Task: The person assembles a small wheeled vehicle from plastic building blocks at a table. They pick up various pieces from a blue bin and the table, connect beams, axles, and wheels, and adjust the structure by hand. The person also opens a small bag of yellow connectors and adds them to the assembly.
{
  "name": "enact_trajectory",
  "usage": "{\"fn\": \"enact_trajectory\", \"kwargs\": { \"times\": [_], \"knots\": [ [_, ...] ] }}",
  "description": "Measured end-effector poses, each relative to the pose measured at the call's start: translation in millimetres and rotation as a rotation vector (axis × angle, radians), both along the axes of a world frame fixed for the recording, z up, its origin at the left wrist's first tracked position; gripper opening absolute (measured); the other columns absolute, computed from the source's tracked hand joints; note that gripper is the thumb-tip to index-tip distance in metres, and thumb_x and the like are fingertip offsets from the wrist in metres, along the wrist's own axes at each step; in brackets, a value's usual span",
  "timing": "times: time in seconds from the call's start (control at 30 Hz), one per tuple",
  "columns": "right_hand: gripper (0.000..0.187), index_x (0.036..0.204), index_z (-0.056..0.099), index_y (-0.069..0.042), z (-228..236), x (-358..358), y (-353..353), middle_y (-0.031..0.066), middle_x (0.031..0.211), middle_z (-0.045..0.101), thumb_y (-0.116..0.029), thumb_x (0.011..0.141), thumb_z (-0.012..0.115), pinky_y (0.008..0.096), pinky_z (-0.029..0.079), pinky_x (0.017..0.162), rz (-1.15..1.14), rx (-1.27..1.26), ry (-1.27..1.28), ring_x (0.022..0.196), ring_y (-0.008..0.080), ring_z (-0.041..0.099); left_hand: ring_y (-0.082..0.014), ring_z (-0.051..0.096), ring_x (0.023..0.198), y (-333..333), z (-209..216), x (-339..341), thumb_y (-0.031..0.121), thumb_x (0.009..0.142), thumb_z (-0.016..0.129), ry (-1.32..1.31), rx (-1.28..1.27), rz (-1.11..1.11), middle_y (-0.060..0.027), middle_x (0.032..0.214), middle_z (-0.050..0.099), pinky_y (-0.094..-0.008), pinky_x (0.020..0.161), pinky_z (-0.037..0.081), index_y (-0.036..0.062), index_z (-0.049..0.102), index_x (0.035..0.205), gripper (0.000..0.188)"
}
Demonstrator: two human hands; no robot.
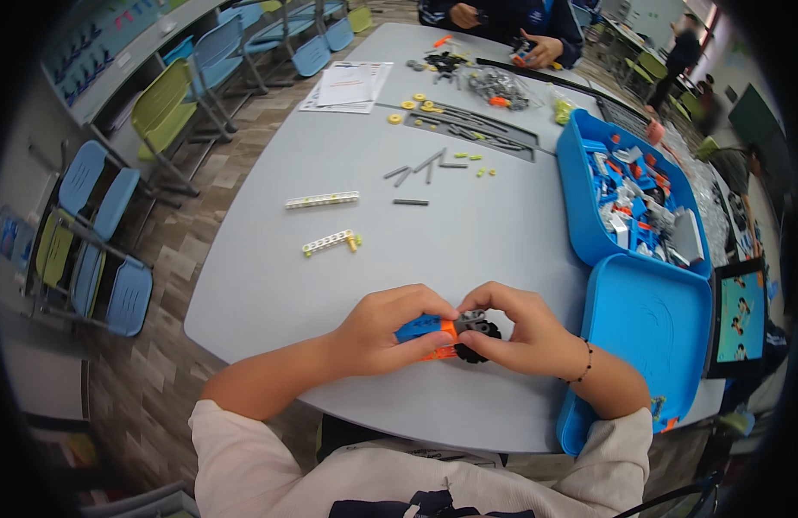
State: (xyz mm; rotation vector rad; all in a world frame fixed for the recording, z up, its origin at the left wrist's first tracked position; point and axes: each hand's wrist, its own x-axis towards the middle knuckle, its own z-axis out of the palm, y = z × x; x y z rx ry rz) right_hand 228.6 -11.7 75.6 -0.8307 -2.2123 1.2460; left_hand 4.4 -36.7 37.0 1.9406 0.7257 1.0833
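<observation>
Between both hands, just above the near part of the table (243, 285), is a small assembly of building pieces. My left hand (390, 324) grips its blue and orange block (420, 328), thumb below and fingers above. Closed on the grey connector piece (473, 321) at the other end is my right hand (524, 324). A black toothed wheel (478, 350) shows beneath the right fingers. Orange pieces (442, 352) show under the left thumb. Beyond the hands lie a white perforated beam (323, 200) and another white beam with yellow pegs (330, 243).
Grey rods (411, 202) and small yellow pieces lie mid-table. A blue bin (580, 216) full of parts stands right, its blue lid (649, 302) nearer me, beside a screen (738, 318). Papers (347, 86) lie far left. Another person's hands (541, 50) work across the table.
</observation>
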Motion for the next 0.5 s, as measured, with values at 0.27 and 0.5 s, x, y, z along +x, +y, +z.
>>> {"fn": "enact_trajectory", "kwargs": {
  "times": [0.27,0.5],
  "knots": [
    [0.026,0.103,0.059,-0.001,0.9,-1.0,-0.9,0.0103,0.093,0.065,-0.011,0.080,0.067,0.0291,0.048,0.079,0.014,-0.067,-0.009,0.087,0.0185,0.062,-0.0233,0.062,0.081,0.3,-3.0,2.1,0.008,0.082,0.066,-0.061,0.059,-0.007,-0.0094,0.092,0.063,-0.0303,0.071,0.049,0.0033,0.061,0.101,0.020],
    [0.029,0.107,0.057,-0.003,0.3,0.9,1.4,0.0093,0.091,0.064,-0.015,0.082,0.066,0.0291,0.050,0.069,0.026,-0.030,-0.040,0.083,0.0182,0.062,-0.0216,0.062,0.076,1.7,-2.3,2.4,0.003,0.080,0.067,-0.046,0.077,0.004,-0.0098,0.090,0.063,-0.0290,0.067,0.049,0.0018,0.061,0.099,0.019]
  ]
}}
